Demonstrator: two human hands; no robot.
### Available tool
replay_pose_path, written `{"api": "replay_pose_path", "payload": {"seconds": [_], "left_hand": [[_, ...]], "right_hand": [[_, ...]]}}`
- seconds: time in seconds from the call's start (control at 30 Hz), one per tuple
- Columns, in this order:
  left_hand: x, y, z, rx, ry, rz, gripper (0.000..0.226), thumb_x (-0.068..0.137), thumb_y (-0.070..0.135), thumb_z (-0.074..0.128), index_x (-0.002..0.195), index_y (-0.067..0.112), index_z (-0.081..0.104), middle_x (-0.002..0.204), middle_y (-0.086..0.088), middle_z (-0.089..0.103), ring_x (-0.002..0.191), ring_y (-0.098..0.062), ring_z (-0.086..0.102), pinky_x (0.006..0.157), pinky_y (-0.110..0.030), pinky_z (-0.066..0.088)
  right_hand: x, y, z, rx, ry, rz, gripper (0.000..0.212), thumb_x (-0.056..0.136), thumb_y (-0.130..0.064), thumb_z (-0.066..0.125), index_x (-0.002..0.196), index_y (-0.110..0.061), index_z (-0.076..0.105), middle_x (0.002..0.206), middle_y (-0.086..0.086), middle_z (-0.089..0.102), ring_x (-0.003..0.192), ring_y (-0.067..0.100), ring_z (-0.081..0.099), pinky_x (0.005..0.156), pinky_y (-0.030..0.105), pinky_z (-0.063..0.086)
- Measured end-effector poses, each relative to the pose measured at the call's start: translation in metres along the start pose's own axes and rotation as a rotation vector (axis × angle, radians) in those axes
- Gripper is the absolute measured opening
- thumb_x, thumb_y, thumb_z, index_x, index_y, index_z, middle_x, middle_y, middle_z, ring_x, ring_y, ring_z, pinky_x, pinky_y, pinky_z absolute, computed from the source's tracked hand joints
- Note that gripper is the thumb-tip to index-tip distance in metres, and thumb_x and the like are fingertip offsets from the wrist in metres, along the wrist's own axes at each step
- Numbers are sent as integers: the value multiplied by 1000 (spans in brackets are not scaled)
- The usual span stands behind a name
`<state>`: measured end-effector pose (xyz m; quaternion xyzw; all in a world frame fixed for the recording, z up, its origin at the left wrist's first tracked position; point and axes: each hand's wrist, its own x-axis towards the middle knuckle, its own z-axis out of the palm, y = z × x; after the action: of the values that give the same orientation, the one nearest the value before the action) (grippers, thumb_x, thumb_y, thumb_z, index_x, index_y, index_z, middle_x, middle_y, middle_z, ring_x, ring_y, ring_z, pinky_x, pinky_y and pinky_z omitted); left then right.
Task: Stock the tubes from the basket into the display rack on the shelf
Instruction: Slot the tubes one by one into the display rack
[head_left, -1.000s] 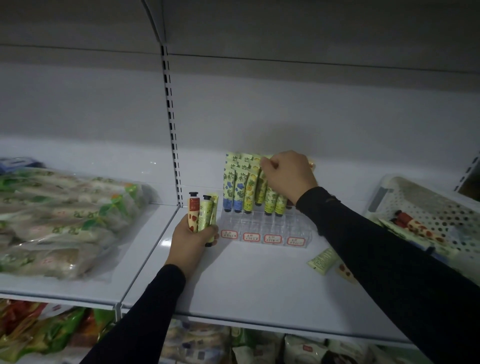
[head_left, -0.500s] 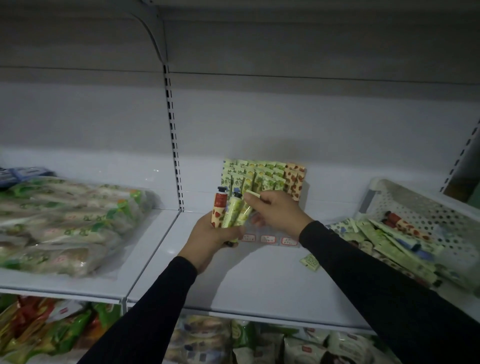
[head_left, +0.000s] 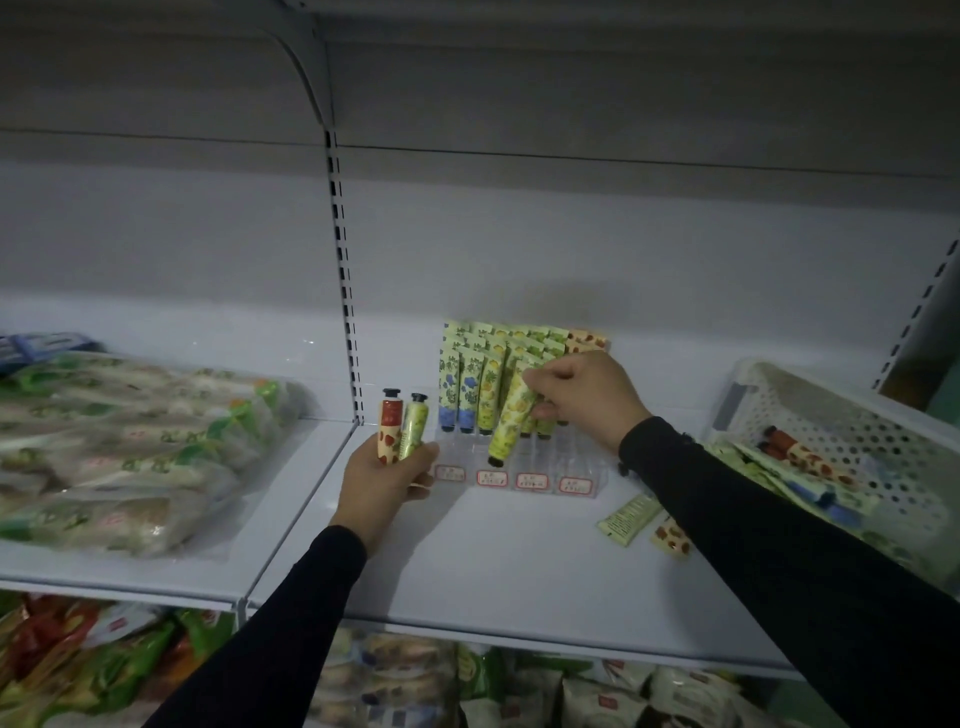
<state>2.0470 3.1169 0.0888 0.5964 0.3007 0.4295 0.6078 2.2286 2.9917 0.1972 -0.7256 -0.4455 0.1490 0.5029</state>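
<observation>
A clear display rack (head_left: 519, 470) with red-edged labels stands on the white shelf (head_left: 493, 571), and several tubes stand in its back rows. My right hand (head_left: 582, 402) pinches the flat end of a yellow-green tube (head_left: 511, 423); the tube's black cap points down over a front slot of the rack. My left hand (head_left: 387, 475), just left of the rack, grips two tubes cap-up: a red patterned tube (head_left: 389, 428) and a pale green tube (head_left: 414, 428). The white perforated basket (head_left: 852, 431) at the right holds several more tubes.
Two loose tubes (head_left: 631, 517) lie on the shelf between rack and basket. Bagged green packages (head_left: 130, 447) fill the left shelf bay. A slotted upright (head_left: 343, 270) divides the bays. More packaged goods sit on the shelf below.
My right hand took the yellow-green tube out of my left hand's bundle and carried it right, over the rack's front row. My left hand now holds two tubes.
</observation>
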Motion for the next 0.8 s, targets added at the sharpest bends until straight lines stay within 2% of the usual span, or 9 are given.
{"api": "replay_pose_path", "payload": {"seconds": [0.17,0.3,0.37,0.43,0.47,0.6,0.8], "left_hand": [[5,-15,-14,28,77,4,15,88,11,72,85,7,58,65,-9,62,55,-22,56,55,-33,52],[7,-20,-15,78,61,10,18,88,14,72,88,5,57,66,-10,61,55,-20,55,54,-31,50],[7,-22,-15,105,45,15,20,87,14,72,86,3,56,66,-11,59,53,-20,52,51,-30,47],[7,-22,-16,114,41,14,20,87,13,72,84,2,56,65,-11,58,51,-19,50,49,-28,45],[7,-22,-16,111,45,11,20,87,12,72,84,2,56,64,-11,58,50,-18,49,48,-28,44],[7,-22,-15,104,60,7,19,87,12,72,82,3,56,63,-10,57,48,-16,48,46,-26,42],[6,-21,-15,105,66,12,20,87,12,71,79,4,54,60,-8,56,48,-16,47,46,-24,42]], "right_hand": [[13,-8,-8,-150,154,-99,20,88,-22,70,82,-4,73,78,3,73,63,12,72,63,23,59],[26,-10,-10,-305,212,-159,30,90,-22,63,76,4,70,72,11,72,50,4,65,58,23,54],[32,-12,-10,-383,230,-191,33,89,-20,59,69,5,68,68,16,69,48,16,59,57,26,51],[37,-13,-9,-433,244,-235,37,89,-20,58,64,7,63,67,22,65,59,34,58,63,32,52],[39,-13,-7,-459,251,-256,38,89,-20,57,62,7,61,65,23,63,60,36,56,66,33,51],[43,-13,1,-569,282,-304,41,91,-21,55,57,1,55,54,14,50,50,23,44,62,33,49],[43,-6,19,-630,289,-339,46,94,-21,52,50,-9,44,50,7,40,49,21,40,55,33,46]]}}
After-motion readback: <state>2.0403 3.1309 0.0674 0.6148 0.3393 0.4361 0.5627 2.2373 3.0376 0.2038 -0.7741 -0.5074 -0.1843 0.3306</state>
